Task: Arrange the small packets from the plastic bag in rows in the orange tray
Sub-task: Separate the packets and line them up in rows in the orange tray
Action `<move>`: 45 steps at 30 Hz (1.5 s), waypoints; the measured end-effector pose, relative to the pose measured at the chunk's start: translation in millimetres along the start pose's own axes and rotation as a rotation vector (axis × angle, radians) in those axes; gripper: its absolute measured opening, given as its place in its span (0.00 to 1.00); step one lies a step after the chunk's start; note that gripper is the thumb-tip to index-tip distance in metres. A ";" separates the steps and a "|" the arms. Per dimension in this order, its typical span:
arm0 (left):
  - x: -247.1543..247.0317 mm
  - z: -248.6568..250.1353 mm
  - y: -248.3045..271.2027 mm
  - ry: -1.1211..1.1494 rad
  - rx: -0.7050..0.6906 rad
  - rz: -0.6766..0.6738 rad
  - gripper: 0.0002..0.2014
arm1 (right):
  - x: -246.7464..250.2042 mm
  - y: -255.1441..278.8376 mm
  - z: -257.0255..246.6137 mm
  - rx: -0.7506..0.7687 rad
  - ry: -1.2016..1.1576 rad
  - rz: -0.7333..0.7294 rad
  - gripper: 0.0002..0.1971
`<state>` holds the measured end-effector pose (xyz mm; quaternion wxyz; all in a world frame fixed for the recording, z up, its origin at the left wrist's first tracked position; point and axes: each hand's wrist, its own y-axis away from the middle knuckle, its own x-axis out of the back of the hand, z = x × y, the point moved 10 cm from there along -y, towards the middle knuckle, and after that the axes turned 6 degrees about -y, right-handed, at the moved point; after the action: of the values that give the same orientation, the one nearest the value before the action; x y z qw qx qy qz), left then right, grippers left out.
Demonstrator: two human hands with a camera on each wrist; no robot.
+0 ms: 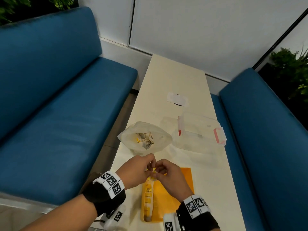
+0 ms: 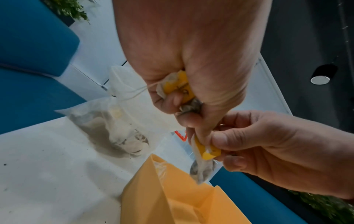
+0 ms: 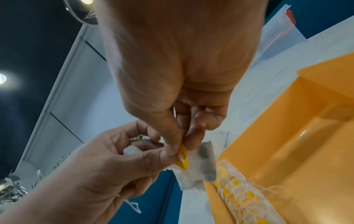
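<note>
Packet (image 3: 193, 165) pinched between both hands above tray (image 1: 186, 180), lower centre of head view. Right hand (image 1: 170, 177) fingers (image 3: 172, 145) clamped on its yellow tag; left hand (image 1: 136, 170) fingers clamped on it too, more packets bunched in palm. Row of packets (image 1: 147, 202) along tray's left wall. Bag (image 1: 145, 139) open on surface (image 1: 208, 172) just above hands.

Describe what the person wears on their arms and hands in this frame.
Both hands, left hand and right hand, are bare, with no gloves or sleeves. Each wrist carries a wide black strap topped by a white band of square black-and-white coded markers; the right wrist has a matching set.
</note>
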<state>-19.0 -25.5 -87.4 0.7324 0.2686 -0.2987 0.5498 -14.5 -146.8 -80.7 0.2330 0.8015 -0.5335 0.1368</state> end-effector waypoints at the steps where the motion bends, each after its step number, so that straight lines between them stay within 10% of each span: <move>1: 0.9 -1.1 0.7 0.020 0.010 0.013 0.09 | 0.4 0.0 1.3 -0.006 -0.003 0.001 0.10; 11: -10.4 -22.7 6.0 0.329 0.143 0.000 0.08 | 8.9 10.8 14.0 -0.085 -0.176 0.060 0.06; 21: -16.3 -7.4 8.5 0.275 0.106 0.019 0.00 | 15.0 5.7 2.4 0.063 0.323 0.093 0.07; 31: -34.8 -50.5 10.5 0.173 0.311 -0.008 0.33 | 23.6 -12.7 23.2 0.002 0.604 0.003 0.10; 45: -48.4 -50.2 19.8 0.215 0.284 -0.031 0.31 | -10.0 -39.4 44.7 -0.072 0.726 0.015 0.08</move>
<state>-41.5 -15.5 -155.6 0.7233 0.3135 -0.1338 0.6006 16.4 -149.4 -132.5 0.4341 0.6880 -0.4264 0.3954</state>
